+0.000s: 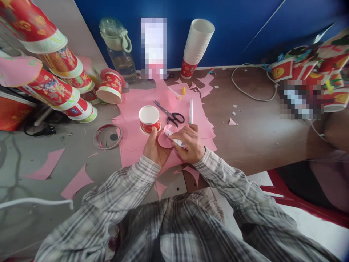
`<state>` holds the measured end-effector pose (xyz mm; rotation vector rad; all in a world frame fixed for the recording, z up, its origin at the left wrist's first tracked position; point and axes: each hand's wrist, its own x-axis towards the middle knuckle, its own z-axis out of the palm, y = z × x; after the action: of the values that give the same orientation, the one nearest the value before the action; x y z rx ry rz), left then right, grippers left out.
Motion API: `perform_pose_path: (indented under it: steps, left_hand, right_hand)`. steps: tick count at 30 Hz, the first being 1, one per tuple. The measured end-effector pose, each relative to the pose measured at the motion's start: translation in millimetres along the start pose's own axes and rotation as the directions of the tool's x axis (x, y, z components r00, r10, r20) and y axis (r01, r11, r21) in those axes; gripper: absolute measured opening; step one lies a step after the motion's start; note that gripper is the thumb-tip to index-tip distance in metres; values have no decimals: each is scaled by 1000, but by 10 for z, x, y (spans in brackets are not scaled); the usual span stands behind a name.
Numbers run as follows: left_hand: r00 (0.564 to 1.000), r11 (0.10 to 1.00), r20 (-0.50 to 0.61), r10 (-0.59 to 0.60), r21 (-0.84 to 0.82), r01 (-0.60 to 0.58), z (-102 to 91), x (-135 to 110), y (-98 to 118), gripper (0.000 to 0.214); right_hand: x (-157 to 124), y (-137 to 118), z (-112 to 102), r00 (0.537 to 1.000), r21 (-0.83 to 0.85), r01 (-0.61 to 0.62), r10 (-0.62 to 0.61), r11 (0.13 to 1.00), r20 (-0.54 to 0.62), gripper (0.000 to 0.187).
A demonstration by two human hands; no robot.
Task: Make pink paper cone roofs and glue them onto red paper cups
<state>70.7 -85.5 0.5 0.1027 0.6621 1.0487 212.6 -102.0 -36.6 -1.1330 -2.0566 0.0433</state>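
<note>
My left hand (156,148) grips a small round piece of pink paper (164,141), its thumb pointing up beside it. Closed around a white glue stick (177,141), my right hand (191,142) holds its end against the pink paper. Just beyond my left thumb stands a short red paper cup (149,119) with a white top. Black-handled scissors (171,115) lie behind my hands, with a white marker (191,112) to their right. Under these things are pink paper sheets (131,145). A yellow cap (183,90) lies farther back.
A tape roll (108,137) and pink scraps (77,182) lie at left. Stacked red cups (54,89) rise at far left, near a water bottle (117,51). A tall cup stack (196,47) stands at the back; a cable (251,98) and cup crafts (308,69) are right.
</note>
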Motion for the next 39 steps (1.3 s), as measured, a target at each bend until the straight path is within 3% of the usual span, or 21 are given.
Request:
perform_pose_path:
  steps: [3, 8, 12, 16, 22, 33, 39]
  left_hand:
    - [999, 1000, 41, 15, -18, -14, -9, 9, -5, 30]
    - [997, 999, 72, -33, 11, 32, -24, 22, -24, 31]
    - [995, 998, 83, -58, 14, 57, -26, 16, -34, 34]
    - [996, 999, 87, -29, -15, 31, -34, 9, -22, 32]
    - [996, 999, 91, -22, -33, 25, -56, 10, -8, 33]
    - [996, 998, 82, -43, -42, 46, -33, -6, -30, 39]
    - [992, 998, 107, -67, -1, 68, -35, 2, -49, 47]
  right_hand:
    - [7, 8, -10, 1000, -3, -6, 6, 1000, -3, 16]
    - [-5, 57, 29, 983, -74, -89, 76, 993, -166, 22]
    - [1, 67, 46, 974, -125, -113, 86, 986, -210, 32]
    - [21, 24, 17, 986, -54, -19, 10, 998, -164, 25]
    - [22, 60, -39, 997, 2, -74, 74, 997, -28, 18]
    - [69, 99, -68, 993, 46, -100, 103, 994, -60, 33]
    - [69, 45, -59, 989, 111, -99, 110, 989, -95, 29]
